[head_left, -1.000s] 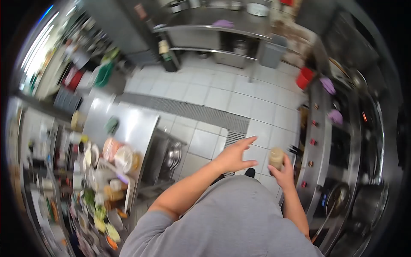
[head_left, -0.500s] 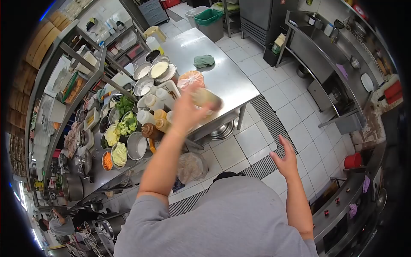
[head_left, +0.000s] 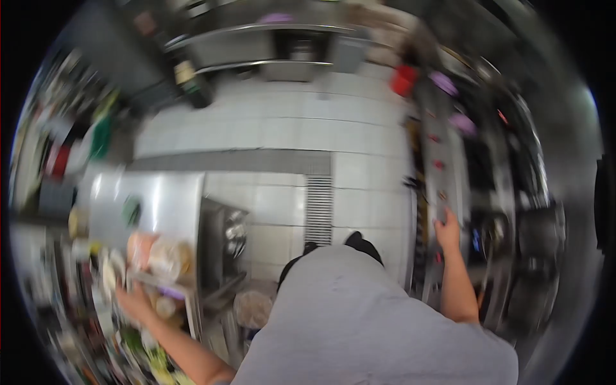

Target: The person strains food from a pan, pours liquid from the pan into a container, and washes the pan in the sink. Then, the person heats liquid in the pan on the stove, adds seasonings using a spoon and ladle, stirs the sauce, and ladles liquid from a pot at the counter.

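My left hand (head_left: 133, 303) is over the near part of the steel table (head_left: 163, 212), beside a pale round bowl (head_left: 110, 273) and a white basket of bottles (head_left: 168, 282). Blur hides its fingertips and anything it may hold. Just beyond it lie an orange-pink bag (head_left: 140, 249) and a clear wrapped item (head_left: 165, 258). On the other side, my right hand (head_left: 447, 230) hovers at the front of the stove (head_left: 457, 173), its thumb and fingers apart and nothing visible between them. Whether it touches the stove front is unclear.
A green cloth (head_left: 131, 210) lies on the steel table. Metal bowls (head_left: 235, 236) sit on its lower shelf, near a bagged bin (head_left: 253, 309). A floor drain (head_left: 319, 208) runs ahead of my feet. A red bucket (head_left: 403, 81) stands beyond the stove; a pan (head_left: 494, 232) is on it.
The view has swung back from the table toward the aisle and stove. The jar, in my right hand a second ago and later blurred by my left, is not distinguishable now. My hands are farther apart.
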Demonstrator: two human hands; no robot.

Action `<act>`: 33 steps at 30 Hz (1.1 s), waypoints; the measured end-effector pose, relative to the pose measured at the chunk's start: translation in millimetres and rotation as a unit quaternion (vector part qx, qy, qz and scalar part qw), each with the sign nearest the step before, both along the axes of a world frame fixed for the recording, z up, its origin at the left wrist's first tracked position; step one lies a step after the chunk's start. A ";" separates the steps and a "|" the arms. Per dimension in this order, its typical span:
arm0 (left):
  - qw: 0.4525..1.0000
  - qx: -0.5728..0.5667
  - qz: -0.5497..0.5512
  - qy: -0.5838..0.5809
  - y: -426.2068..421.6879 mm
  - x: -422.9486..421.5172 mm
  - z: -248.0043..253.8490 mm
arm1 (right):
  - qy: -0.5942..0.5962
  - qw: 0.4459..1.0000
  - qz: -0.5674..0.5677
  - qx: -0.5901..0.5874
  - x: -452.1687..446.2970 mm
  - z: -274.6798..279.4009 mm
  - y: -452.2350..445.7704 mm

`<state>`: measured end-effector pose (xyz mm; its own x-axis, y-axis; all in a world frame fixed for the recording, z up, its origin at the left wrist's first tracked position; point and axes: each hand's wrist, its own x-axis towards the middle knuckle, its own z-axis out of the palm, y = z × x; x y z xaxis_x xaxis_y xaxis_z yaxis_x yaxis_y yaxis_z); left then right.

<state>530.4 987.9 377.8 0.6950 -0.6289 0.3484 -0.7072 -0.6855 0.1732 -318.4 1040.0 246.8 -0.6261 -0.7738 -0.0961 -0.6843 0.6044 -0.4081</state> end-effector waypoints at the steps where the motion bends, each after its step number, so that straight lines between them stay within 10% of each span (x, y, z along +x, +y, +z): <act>1: 0.996 -0.053 -0.070 0.002 -14.5 2.1 -18.9 | 0.134 0.990 -0.006 -0.036 -46.2 -4.6 35.2; 8: 0.850 -0.009 -0.455 0.264 -166.6 -185.4 -172.0 | 0.174 0.878 -0.378 0.236 -169.0 63.6 232.1; 11: 0.763 0.234 -0.547 0.252 -179.2 -325.9 -168.5 | 0.016 0.884 -0.389 0.260 -195.1 31.6 308.6; 16: 0.628 0.398 -0.560 0.366 -188.4 -376.7 -307.5 | -0.360 0.813 -0.457 -0.017 -183.4 -15.9 340.0; 18: 0.586 0.451 -0.539 0.403 -180.2 -378.6 -326.1 | -0.533 0.651 -0.480 -0.248 -155.9 7.0 312.4; 22: 0.587 0.575 -0.462 0.333 -171.0 -405.2 -308.5 | -0.650 0.521 -0.374 -0.407 -137.4 -2.0 303.2; 25: 0.577 0.595 -0.472 0.301 -193.9 -421.0 -308.7 | -0.350 0.771 -0.481 -0.227 -122.8 -5.7 283.0; 26: 0.573 0.600 -0.476 0.292 -203.9 -429.5 -309.8 | -0.347 0.763 -0.492 -0.235 -116.9 -16.8 280.7; 28: 0.563 0.608 -0.487 0.277 -225.4 -444.7 -307.6 | 0.024 0.891 -0.431 -0.138 -99.9 -39.8 270.7; 30: 0.549 0.614 -0.498 0.269 -249.1 -462.1 -309.0 | 0.062 0.885 -0.443 -0.125 -88.3 -35.0 254.2; 32: 0.535 0.617 -0.512 0.266 -280.3 -481.2 -308.4 | -0.454 0.598 -0.514 -0.415 -74.8 14.1 227.5; 33: 0.527 0.619 -0.518 0.265 -297.0 -491.7 -308.0 | -0.477 0.555 -0.507 -0.456 -74.1 14.1 221.2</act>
